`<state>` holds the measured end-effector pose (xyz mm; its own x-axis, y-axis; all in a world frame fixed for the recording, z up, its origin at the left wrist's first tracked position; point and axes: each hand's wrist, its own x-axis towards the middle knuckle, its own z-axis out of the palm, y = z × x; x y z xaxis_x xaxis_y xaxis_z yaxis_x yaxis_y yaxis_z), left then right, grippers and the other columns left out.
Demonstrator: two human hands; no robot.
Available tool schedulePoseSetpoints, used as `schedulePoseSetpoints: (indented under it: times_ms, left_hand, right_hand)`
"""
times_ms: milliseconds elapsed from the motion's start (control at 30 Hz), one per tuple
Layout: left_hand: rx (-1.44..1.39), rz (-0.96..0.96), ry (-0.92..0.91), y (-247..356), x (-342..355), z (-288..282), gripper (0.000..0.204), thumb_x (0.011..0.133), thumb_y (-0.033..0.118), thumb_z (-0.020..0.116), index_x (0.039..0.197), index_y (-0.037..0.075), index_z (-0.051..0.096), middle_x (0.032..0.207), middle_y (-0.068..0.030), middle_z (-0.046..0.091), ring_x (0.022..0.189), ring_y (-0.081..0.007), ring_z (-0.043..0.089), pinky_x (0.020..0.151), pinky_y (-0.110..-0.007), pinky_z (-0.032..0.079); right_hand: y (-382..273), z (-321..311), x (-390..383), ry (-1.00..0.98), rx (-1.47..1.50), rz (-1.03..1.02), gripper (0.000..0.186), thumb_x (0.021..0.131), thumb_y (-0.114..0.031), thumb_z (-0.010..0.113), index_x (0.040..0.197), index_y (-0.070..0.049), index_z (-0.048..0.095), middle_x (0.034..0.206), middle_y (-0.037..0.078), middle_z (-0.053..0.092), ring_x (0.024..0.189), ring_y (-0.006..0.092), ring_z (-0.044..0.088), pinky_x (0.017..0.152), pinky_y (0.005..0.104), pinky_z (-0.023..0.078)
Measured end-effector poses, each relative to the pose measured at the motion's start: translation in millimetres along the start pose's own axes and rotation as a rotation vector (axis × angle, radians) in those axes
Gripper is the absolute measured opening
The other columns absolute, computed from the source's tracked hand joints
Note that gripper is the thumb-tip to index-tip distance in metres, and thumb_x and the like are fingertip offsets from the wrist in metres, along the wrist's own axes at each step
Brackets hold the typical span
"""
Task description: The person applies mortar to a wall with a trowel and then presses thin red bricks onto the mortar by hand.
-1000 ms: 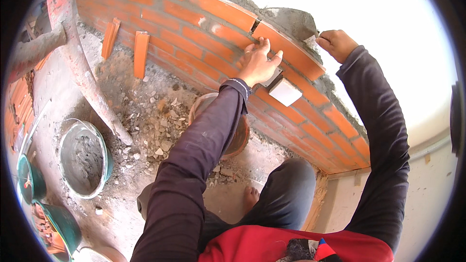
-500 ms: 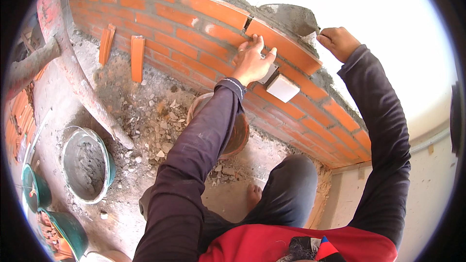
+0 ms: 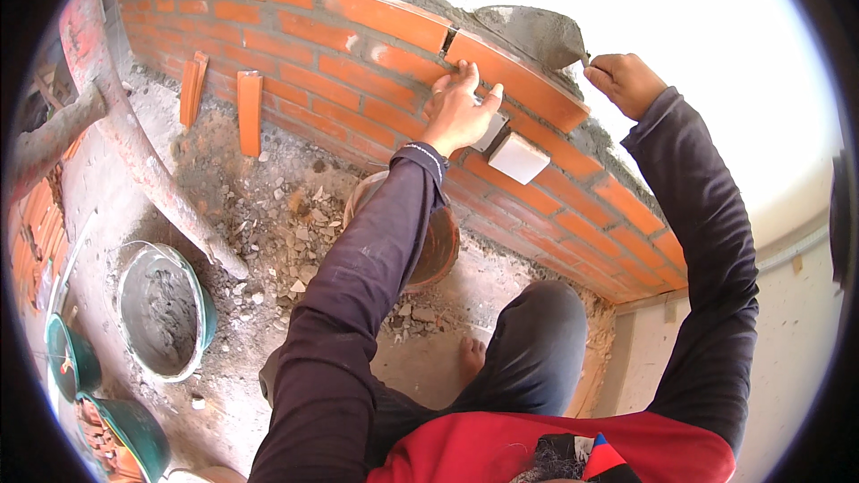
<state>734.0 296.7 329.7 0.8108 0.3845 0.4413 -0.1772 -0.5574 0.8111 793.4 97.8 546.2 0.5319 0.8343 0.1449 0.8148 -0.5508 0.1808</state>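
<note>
My left hand (image 3: 459, 110) rests with its fingertips spread against the orange brick wall (image 3: 335, 73), at the lower edge of a long top brick (image 3: 528, 82), beside a dark vertical joint. My right hand (image 3: 626, 82) grips a mortar-covered trowel (image 3: 541, 34) by its handle, the blade lying along the grey mortar above that top brick. Just below my left hand, a white square fitting (image 3: 519, 159) projects from the wall next to a grey plate, partly hidden by my hand. A bucket (image 3: 434, 246) stands under my left forearm, which covers much of it.
A bucket of grey mortar (image 3: 165, 311), smaller teal buckets (image 3: 73, 358) and a bucket of brick pieces (image 3: 134, 438) stand at left, near a rusty metal frame (image 3: 134, 152). Loose orange pieces (image 3: 249, 114) lean on the wall; rubble (image 3: 286, 250) covers the floor; my bent knee is near the wall.
The view has shifted slightly, so the wall sits a little further left and the buckets lower. Both hands and the trowel stay in nearly the same places on the wall.
</note>
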Motion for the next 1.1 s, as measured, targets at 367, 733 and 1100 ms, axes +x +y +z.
schedulePoseSetpoints:
  times_ms: [367,733,1100]
  left_hand:
    - [-0.018,0.028,0.038,-1,0,3,0.077,0.093,0.051,0.050,0.147,0.000,0.034,0.153,-0.0180,0.034,0.139,-0.0378,0.030,0.114,-0.044,0.027]
    - [-0.096,0.010,-0.007,6,-1,-9,0.074,0.094,0.044,0.055,0.147,-0.003,0.033,0.153,-0.0204,0.034,0.139,-0.0359,0.030,0.115,-0.040,0.024]
    - [-0.037,-0.142,-0.024,-47,-7,-54,0.043,0.094,0.043,0.060,0.088,0.001,0.072,0.070,-0.0051,0.068,0.066,-0.0098,0.060,0.063,-0.027,0.047]
  right_hand:
    - [25,12,-11,0.050,0.051,-0.068,0.030,0.096,-0.021,0.055,0.082,0.004,0.063,0.064,0.018,0.057,0.056,0.0300,0.053,0.058,0.0425,0.044]
    - [42,4,-42,0.023,0.109,0.045,0.030,0.095,-0.020,0.055,0.079,0.005,0.061,0.062,0.017,0.055,0.055,0.0269,0.052,0.058,0.0418,0.044]
    - [8,94,-144,-0.301,1.041,0.350,0.040,0.101,-0.037,0.050,0.084,-0.002,0.059,0.058,-0.001,0.047,0.044,0.0078,0.041,0.040,0.0249,0.034]
